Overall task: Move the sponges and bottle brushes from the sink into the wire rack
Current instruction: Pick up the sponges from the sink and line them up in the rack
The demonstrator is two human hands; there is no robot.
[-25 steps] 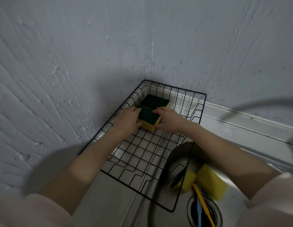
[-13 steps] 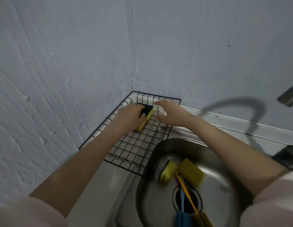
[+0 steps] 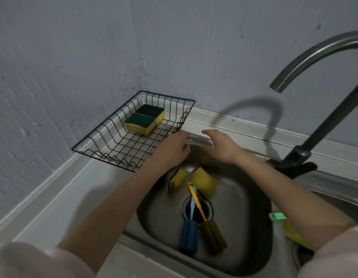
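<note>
My hands, left (image 3: pixel 171 146) and right (image 3: pixel 221 144), hover palm-down, fingers spread and empty, over the sink (image 3: pixel 244 199) beside the rack (image 3: pixel 118 145).

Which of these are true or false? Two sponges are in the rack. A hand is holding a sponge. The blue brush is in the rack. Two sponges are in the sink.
1. True: two sponges lie in the wire rack.
2. False: the left hand and right hand are both empty.
3. False: the blue brush lies in the sink.
4. True: two yellow sponges lie there.
</note>
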